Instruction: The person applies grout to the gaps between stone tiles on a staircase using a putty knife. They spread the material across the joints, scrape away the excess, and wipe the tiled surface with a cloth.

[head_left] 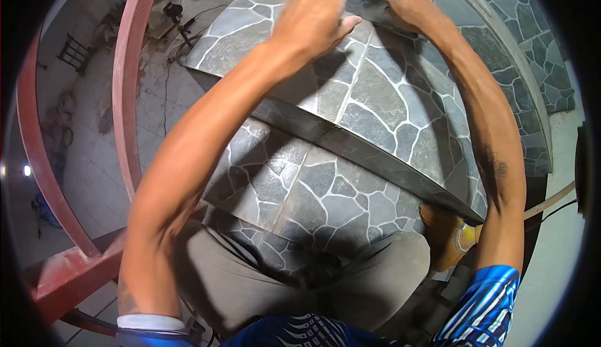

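Observation:
Stone-pattern tiles (375,93) with white joints cover the step in front of me. My left hand (313,18) is over the upper tiled step, slightly blurred, with its thumb held away from the fingers and nothing visible in it. To its right, my right hand (410,9) is bent down at the far part of the step, its fingers curled by a dark flat piece (375,9). Most of those fingers are hidden, and what the piece is cannot be made out. Below lies a lower tiled step (332,190), in front of my knees.
Red metal bars (127,84) rise on the left from a red beam (81,278). A yellow-brown object (446,237) lies by my right knee, beneath my right forearm. A curved pale rail (519,59) runs along the right. Tools and clutter (174,15) lie on the floor at upper left.

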The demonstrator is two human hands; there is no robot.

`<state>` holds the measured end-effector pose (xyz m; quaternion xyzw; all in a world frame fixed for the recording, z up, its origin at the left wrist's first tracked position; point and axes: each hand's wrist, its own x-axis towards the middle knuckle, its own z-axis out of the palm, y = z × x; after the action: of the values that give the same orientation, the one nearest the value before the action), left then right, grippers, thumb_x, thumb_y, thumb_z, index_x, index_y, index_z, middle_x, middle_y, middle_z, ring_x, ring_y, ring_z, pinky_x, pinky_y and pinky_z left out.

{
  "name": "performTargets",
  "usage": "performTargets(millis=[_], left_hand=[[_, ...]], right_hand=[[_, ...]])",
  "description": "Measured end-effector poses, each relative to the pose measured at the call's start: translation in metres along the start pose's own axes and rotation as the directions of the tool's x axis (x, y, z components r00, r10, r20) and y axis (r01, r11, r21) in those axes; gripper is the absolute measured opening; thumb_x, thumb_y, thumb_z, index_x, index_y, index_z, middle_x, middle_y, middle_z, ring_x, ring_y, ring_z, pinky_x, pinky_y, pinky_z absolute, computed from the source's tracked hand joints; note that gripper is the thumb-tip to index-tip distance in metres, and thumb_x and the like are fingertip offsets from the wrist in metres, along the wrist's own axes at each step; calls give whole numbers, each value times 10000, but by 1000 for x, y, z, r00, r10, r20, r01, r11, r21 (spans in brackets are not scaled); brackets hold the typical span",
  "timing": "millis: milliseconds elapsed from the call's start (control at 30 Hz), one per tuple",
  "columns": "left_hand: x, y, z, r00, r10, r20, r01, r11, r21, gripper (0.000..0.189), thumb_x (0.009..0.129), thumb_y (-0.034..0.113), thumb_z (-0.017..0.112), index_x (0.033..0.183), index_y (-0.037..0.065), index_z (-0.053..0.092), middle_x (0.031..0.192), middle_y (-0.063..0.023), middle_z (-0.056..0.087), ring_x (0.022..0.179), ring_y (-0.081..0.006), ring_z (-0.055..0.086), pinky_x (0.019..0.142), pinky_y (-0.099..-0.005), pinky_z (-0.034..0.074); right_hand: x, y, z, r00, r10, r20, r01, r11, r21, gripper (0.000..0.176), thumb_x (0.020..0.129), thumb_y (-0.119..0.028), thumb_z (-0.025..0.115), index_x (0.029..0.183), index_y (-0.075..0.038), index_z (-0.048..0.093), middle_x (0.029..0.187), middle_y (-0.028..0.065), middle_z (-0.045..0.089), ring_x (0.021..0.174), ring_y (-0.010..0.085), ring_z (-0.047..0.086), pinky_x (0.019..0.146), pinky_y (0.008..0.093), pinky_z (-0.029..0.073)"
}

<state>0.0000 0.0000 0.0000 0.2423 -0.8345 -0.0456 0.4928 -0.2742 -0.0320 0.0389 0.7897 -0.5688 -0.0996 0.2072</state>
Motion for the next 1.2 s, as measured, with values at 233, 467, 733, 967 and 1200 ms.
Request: performTargets(millis=[233, 467, 733, 967, 1200], left_hand=[[43, -22, 91, 977, -54, 204, 34, 994, 101, 334, 901, 201, 751, 1190, 75, 641, 1144, -188, 705, 1101, -390, 664, 910, -496, 546], [66, -78, 96, 891, 276, 360, -207, 953, -220, 222, 839, 96, 749, 1018, 34, 634, 951, -231, 677, 916, -440, 667, 765, -472, 533], [71, -80, 81, 840, 300, 452, -282, 953, -109, 211, 879, 131, 750, 1011, 15, 635, 902, -250, 669, 890, -478, 655, 714, -515, 513], [78, -70, 83, 831, 239, 502, -271, 963, -11, 257, 856, 137, 749, 1039, 0, 632, 904, -276, 660, 864, -498, 639, 701, -533, 495], [78, -83, 109, 830, 268, 489, -348, 935, 77, 229, 810, 157, 764, 988, 64, 655, 919, -196, 645, 937, -420, 615, 828, -519, 493]], right_hand=[[-10, -14, -7, 999, 37, -27, -36, 999, 10, 353, 918, -101, 619, 1266, -93, 676, 1031, 184, 735, 989, 404, 716, 792, 523, 578], [-49, 36, -11, 993, 110, 32, -115, 941, 320, 454, 859, -289, 753, 1234, -55, 649, 958, 250, 728, 874, 412, 717, 779, 485, 564], [-80, -2, 2, 944, 329, -7, -271, 791, 548, 334, 970, -306, 692, 1149, -25, 711, 799, 199, 701, 725, 332, 657, 726, 437, 505], [-84, 10, 25, 949, 246, -197, -101, 829, 550, 206, 964, -148, 596, 1083, -7, 690, 728, 226, 650, 639, 386, 598, 663, 462, 467], [-92, 4, 30, 947, 281, -154, -137, 789, 600, 213, 958, -160, 620, 1038, 24, 692, 788, 254, 686, 712, 417, 662, 703, 471, 506]])
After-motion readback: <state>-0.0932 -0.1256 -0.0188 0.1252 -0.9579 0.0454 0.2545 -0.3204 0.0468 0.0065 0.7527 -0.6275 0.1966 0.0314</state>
